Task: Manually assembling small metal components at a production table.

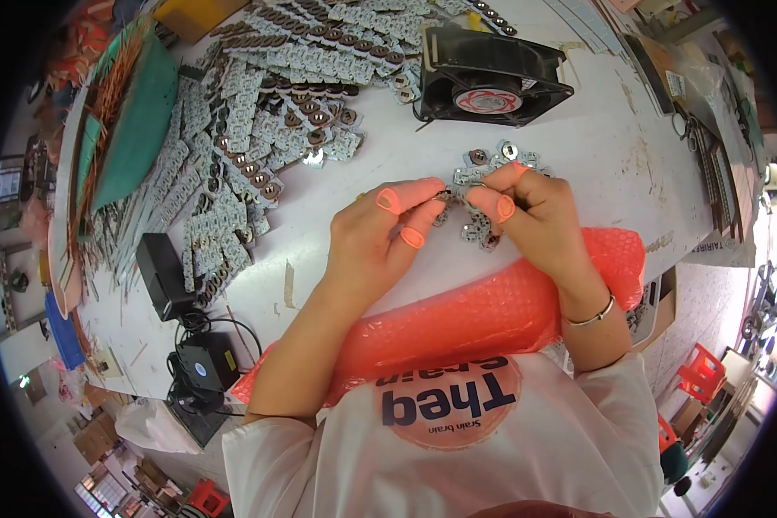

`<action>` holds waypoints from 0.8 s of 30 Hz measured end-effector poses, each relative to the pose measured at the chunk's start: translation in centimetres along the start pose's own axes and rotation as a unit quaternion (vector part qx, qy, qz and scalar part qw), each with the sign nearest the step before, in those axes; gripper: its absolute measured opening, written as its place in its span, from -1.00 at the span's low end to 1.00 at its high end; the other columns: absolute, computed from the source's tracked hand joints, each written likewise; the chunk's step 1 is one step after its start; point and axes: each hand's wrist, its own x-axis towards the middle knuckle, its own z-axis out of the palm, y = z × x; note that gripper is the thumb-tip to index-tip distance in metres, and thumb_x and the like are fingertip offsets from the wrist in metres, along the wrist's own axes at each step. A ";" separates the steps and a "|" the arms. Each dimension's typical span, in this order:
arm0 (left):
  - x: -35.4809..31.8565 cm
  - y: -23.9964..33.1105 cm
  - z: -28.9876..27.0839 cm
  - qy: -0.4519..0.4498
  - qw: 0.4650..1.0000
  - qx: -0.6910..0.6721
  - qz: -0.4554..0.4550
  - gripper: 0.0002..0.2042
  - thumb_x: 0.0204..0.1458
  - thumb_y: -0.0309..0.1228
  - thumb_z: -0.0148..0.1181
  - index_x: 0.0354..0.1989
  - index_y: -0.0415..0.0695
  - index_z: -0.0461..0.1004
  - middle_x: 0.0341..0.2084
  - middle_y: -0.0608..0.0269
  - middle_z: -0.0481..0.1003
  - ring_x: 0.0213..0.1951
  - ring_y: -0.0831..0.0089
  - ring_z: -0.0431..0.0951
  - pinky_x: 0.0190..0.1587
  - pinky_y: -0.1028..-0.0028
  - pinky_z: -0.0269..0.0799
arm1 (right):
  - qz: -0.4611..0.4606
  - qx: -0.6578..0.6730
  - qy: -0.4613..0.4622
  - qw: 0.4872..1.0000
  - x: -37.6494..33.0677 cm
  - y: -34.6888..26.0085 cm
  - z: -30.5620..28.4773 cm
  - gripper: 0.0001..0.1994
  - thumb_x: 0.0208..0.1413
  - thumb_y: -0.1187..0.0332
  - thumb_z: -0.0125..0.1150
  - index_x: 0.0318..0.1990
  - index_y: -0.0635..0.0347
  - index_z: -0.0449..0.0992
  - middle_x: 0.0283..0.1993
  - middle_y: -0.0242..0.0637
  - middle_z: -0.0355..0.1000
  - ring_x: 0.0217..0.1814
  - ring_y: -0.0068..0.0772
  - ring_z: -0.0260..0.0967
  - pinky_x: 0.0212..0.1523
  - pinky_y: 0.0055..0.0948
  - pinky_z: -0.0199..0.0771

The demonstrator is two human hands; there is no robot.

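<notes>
Circuit-board strip (479, 186), a small snapped-off panel of little white boards with round metal parts, sat pinched between both hands above the white table (613, 147). Left hand (380, 237) gripped its near end with thumb and forefinger; right hand (531, 216) closed on the other side, fingers curled over it. Under both wrists lay a roll of pink bubble wrap (492, 315). Beyond the right hand stood a black fan (490, 78); beyond the left spread a heap of boards (259, 112).

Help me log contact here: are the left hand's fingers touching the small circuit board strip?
Touching. In the head view, the left hand pinches the end of the small circuit board strip between thumb and forefinger, opposite the right hand.
</notes>
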 end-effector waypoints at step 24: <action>0.8 0.3 -0.8 -0.082 0.911 -0.302 -0.269 -0.78 -0.01 -0.59 0.24 -0.18 -0.21 0.41 -0.35 0.25 0.47 -0.42 0.60 0.49 -0.40 0.61 0.44 | -0.097 0.008 -0.042 0.994 0.0 0.2 -0.7 -0.88 0.11 0.43 0.18 -0.36 0.31 0.54 -0.56 -0.39 0.41 -0.60 -0.68 0.29 -0.58 -0.64 0.27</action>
